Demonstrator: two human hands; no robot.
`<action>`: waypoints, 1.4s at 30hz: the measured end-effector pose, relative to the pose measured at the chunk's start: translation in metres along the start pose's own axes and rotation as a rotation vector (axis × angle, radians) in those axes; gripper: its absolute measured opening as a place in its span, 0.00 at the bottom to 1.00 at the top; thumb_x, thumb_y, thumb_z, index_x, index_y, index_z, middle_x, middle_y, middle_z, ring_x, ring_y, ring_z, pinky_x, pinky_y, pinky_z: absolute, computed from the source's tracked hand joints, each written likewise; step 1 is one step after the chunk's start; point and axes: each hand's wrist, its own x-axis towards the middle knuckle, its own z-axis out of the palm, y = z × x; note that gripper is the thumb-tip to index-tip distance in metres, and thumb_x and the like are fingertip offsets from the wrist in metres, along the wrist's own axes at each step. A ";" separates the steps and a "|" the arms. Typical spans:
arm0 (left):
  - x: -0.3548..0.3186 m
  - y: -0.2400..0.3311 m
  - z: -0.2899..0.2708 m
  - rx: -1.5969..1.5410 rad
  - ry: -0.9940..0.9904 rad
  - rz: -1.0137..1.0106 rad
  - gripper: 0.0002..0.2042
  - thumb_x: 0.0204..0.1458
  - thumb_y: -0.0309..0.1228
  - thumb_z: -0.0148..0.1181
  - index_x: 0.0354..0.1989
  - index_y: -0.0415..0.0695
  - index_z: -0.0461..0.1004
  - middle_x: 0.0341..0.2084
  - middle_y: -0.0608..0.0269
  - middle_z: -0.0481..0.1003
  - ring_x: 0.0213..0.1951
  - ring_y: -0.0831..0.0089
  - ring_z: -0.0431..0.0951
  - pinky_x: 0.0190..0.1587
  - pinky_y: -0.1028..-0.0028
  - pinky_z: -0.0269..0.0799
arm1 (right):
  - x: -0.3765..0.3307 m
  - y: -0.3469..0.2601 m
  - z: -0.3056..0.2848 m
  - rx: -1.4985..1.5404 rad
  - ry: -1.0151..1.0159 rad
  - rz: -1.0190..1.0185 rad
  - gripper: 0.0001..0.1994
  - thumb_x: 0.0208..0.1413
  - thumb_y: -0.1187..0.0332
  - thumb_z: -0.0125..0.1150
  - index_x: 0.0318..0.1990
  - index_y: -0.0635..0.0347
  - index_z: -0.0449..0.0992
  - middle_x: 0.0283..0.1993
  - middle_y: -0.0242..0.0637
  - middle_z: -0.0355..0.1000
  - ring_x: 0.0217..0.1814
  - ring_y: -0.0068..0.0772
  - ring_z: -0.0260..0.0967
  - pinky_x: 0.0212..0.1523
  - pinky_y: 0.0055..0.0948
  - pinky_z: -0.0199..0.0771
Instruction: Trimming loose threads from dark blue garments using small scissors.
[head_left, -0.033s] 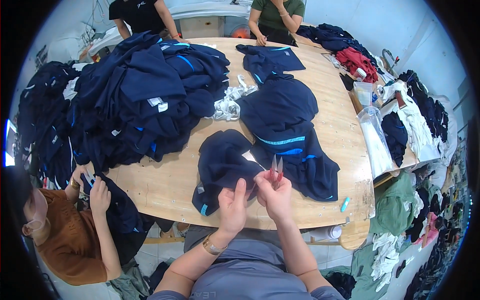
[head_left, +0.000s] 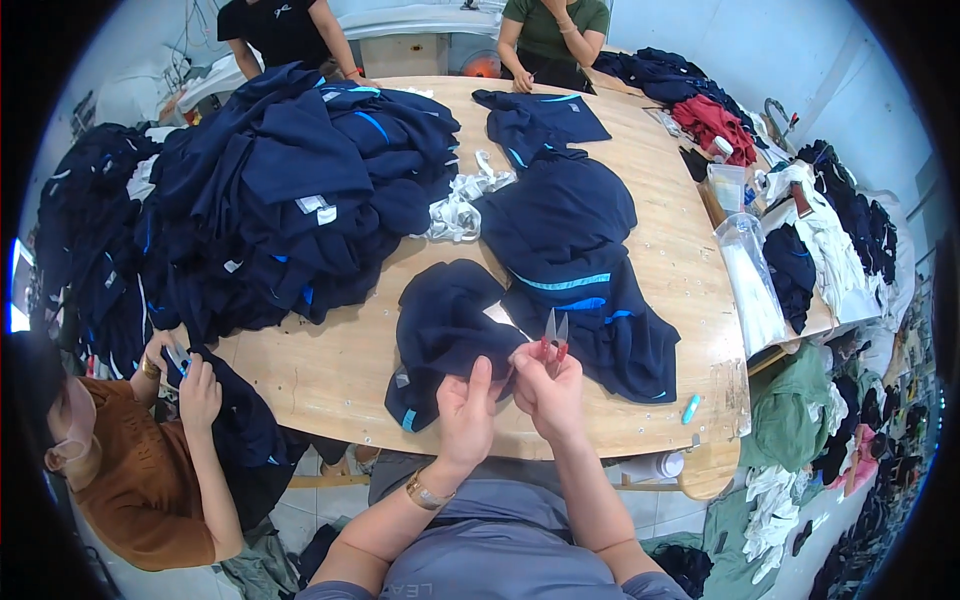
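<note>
Nothing has moved: our left hand (head_left: 466, 408) pinches the navy garment (head_left: 445, 330) at the worktop's (head_left: 340, 370) near edge; our right hand (head_left: 548, 385) grips red thread snips (head_left: 554, 335). Trimming seems underway; next needs careful blade placement.

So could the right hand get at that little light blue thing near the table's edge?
Probably yes. The light blue marker lies alone on bare wooden table just right of the right hand, nothing between them; but that hand holds red thread snips.
</note>
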 end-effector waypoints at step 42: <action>0.013 0.006 -0.014 -0.112 0.083 -0.056 0.07 0.57 0.26 0.49 0.40 0.37 0.70 0.36 0.62 0.73 0.37 0.76 0.74 0.42 0.76 0.71 | 0.001 0.018 -0.020 -1.077 -0.026 -0.690 0.15 0.47 0.57 0.63 0.27 0.60 0.70 0.23 0.37 0.65 0.20 0.38 0.66 0.19 0.31 0.62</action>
